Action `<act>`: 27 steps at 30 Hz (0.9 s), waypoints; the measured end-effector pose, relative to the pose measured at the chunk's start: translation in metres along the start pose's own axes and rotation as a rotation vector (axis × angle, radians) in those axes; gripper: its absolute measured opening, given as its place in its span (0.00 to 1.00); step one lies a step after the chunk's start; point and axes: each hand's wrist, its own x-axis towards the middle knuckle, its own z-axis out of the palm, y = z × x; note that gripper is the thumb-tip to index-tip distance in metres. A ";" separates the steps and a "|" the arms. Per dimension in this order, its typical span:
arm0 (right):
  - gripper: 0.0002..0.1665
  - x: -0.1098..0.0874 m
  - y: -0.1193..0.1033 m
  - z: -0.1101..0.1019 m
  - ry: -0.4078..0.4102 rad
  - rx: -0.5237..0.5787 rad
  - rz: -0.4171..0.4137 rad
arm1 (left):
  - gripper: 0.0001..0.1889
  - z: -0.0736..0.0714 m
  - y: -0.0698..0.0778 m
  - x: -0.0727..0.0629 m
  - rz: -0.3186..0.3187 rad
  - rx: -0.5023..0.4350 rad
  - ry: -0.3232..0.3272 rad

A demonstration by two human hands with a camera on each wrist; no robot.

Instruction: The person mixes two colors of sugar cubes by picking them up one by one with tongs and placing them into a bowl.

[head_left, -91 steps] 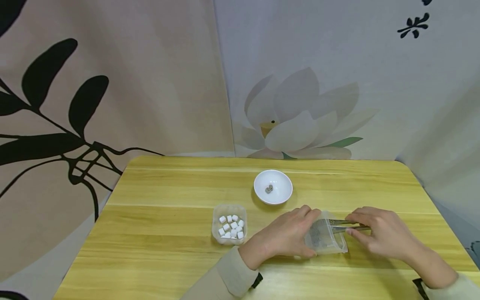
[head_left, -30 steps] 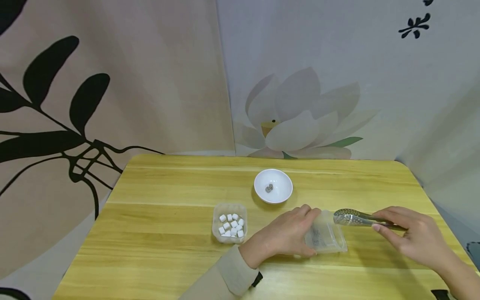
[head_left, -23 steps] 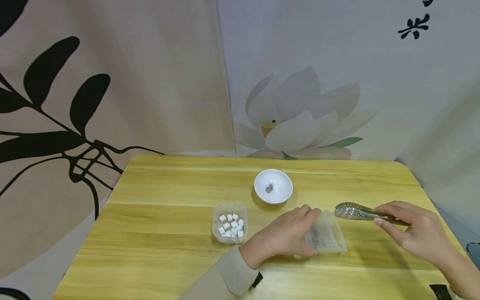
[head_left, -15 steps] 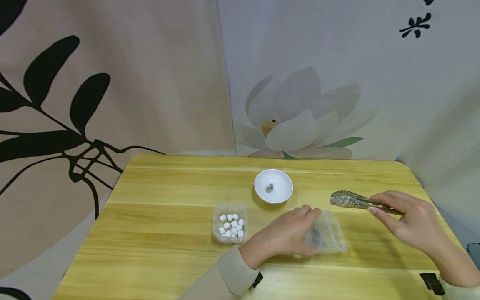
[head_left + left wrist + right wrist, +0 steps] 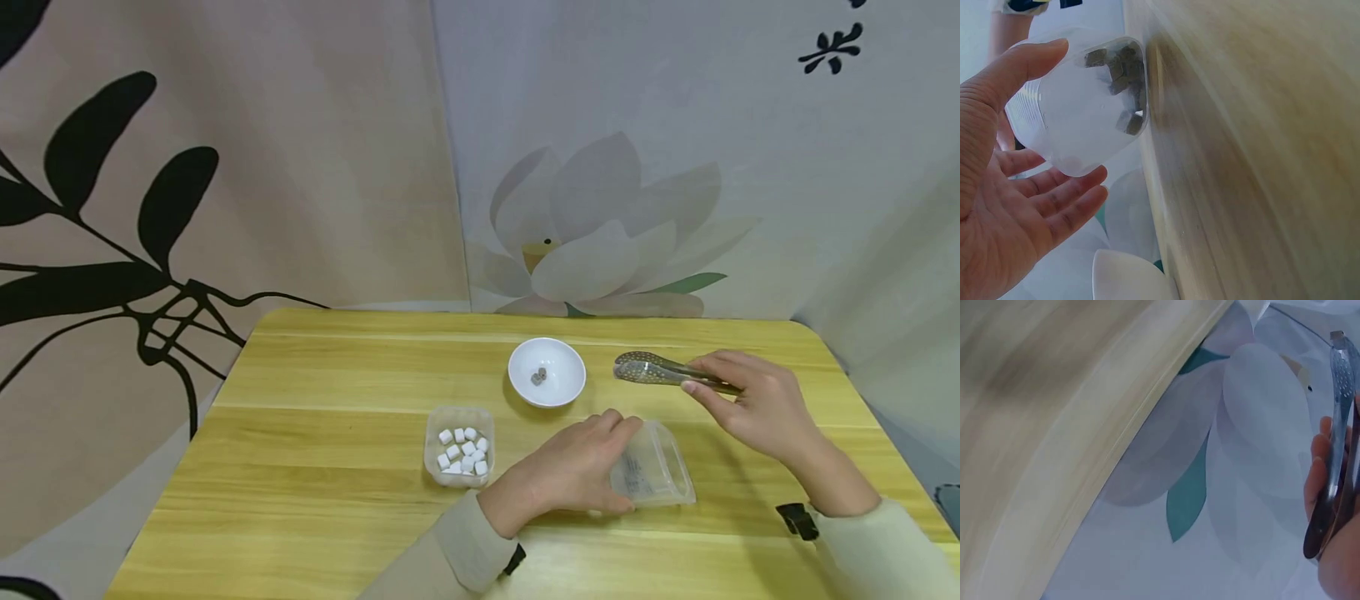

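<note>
My left hand grips a clear plastic container tipped on its side, its mouth facing right. In the left wrist view, thumb and fingers span the container, and several dark brown cubes lie inside along its lower wall. Metal tongs with perforated tips are pinched in my right hand, raised just right of the white bowl. A small brownish cube shows at the tongs' tips in the right wrist view. A few grey-brown cubes sit in the bowl.
A square clear tub holding several white cubes stands left of my left hand. The wooden table ends at the back against a printed curtain with flower and leaf patterns.
My right hand drew the tongs out of the container, lifted them, then moved them left and back toward the bowl. My left hand and the container stayed in place.
</note>
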 end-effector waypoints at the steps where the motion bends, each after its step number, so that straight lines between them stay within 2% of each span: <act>1: 0.14 0.003 -0.001 0.003 -0.006 0.002 0.000 | 0.51 0.000 0.000 0.000 0.001 0.000 0.000; 9: 0.13 0.020 -0.011 0.025 -0.036 0.022 -0.012 | 0.52 0.000 -0.002 0.000 0.016 0.007 0.002; 15: 0.17 0.023 -0.016 0.034 -0.056 0.023 0.005 | 0.52 0.000 -0.002 -0.001 0.017 0.023 0.007; 20: 0.19 0.021 -0.018 0.036 -0.072 0.021 0.025 | 0.52 0.000 -0.001 -0.001 0.015 0.029 0.003; 27: 0.19 0.014 -0.015 0.028 -0.072 0.004 0.030 | 0.52 0.000 0.000 0.000 0.012 0.029 0.002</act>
